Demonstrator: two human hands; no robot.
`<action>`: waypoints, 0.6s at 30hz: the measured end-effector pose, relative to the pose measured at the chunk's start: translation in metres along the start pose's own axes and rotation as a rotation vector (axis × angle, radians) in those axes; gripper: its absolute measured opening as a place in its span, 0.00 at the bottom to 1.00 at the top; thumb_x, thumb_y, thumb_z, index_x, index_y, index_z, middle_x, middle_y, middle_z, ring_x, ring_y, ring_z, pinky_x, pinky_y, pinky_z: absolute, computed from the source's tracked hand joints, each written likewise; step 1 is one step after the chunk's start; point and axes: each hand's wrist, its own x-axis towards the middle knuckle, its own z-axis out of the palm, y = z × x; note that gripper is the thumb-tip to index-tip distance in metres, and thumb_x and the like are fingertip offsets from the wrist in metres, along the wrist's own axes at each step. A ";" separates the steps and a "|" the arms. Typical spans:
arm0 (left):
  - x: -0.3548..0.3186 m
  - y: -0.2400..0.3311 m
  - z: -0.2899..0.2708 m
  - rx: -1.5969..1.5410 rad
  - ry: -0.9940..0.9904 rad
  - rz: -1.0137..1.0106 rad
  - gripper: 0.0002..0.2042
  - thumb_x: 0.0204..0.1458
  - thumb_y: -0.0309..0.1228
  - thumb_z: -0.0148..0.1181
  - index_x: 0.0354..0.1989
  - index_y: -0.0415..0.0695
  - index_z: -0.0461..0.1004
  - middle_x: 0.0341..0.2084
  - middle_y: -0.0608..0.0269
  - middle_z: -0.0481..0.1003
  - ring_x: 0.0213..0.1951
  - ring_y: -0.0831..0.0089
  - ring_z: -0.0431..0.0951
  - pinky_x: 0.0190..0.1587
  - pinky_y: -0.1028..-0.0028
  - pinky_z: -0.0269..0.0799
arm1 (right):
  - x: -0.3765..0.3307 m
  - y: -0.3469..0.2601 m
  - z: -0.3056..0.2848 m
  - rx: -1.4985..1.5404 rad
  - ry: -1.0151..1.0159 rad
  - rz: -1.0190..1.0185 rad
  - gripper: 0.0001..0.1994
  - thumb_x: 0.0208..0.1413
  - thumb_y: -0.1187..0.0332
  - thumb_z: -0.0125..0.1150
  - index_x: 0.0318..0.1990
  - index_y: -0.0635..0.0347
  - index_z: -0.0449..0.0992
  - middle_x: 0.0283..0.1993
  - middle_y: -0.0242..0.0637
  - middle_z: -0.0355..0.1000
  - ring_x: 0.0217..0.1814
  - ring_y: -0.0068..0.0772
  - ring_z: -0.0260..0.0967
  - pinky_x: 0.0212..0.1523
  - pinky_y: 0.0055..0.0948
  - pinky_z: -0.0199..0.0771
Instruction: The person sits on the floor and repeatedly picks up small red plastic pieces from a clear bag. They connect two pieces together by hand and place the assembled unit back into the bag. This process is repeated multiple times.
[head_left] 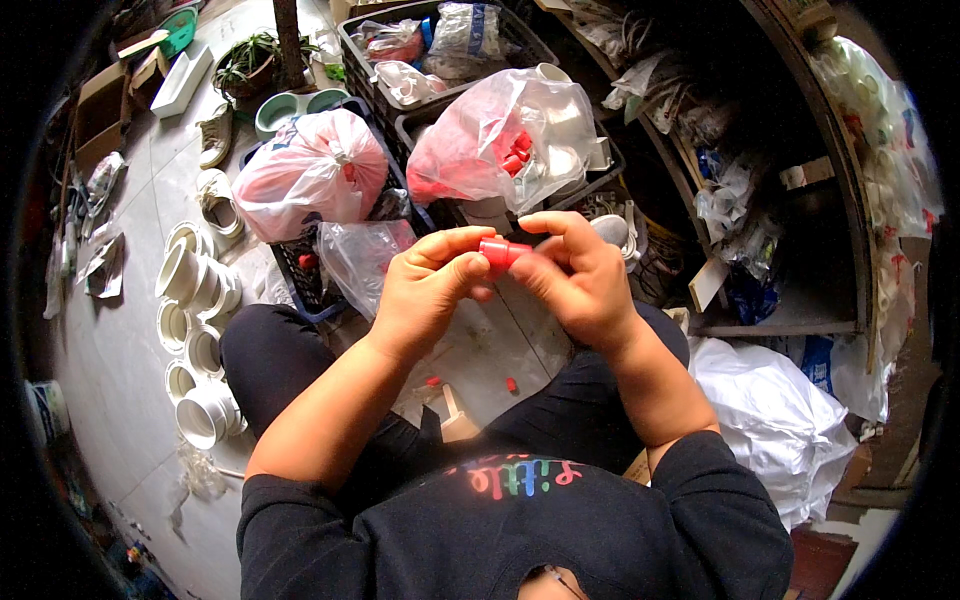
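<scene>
Fitting [494,253], red, is pinched by left hand [428,287] and right hand [582,283] above the tiled floor [110,385].

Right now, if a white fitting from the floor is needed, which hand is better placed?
Probably the left hand: the white fittings are on its side, farther from the right hand. Both hands, though, are on the red piece.

Left hand [430,278] and right hand [588,282] are partly hiding the red fitting [494,252]; the lower edge is cropping the shirt [450,535].
</scene>
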 end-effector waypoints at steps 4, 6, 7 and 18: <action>0.002 -0.002 -0.001 -0.004 -0.033 -0.002 0.14 0.50 0.28 0.57 0.45 0.39 0.70 0.39 0.61 0.74 0.36 0.77 0.74 0.34 0.80 0.72 | 0.004 0.016 0.000 0.168 0.027 -0.121 0.24 0.43 0.68 0.65 0.48 0.62 0.65 0.29 0.37 0.72 0.28 0.21 0.68 0.30 0.22 0.68; 0.002 -0.002 -0.003 -0.008 -0.032 -0.010 0.14 0.50 0.28 0.57 0.45 0.39 0.70 0.39 0.61 0.74 0.36 0.77 0.74 0.34 0.79 0.72 | 0.003 0.009 0.001 -0.048 0.029 -0.258 0.24 0.43 0.69 0.66 0.48 0.62 0.65 0.30 0.38 0.72 0.28 0.21 0.68 0.31 0.23 0.70; 0.002 -0.002 -0.002 -0.013 -0.024 -0.015 0.14 0.50 0.28 0.57 0.45 0.39 0.70 0.39 0.61 0.74 0.36 0.77 0.74 0.34 0.79 0.72 | 0.003 0.008 0.002 -0.086 0.033 -0.296 0.23 0.44 0.69 0.65 0.48 0.61 0.65 0.30 0.37 0.72 0.27 0.21 0.68 0.30 0.22 0.69; 0.001 -0.004 -0.002 0.058 -0.020 -0.014 0.13 0.50 0.28 0.56 0.44 0.39 0.71 0.37 0.63 0.74 0.35 0.80 0.73 0.31 0.82 0.70 | 0.001 0.001 0.005 -0.055 0.039 -0.137 0.12 0.43 0.68 0.65 0.34 0.63 0.73 0.27 0.40 0.72 0.25 0.25 0.70 0.29 0.24 0.70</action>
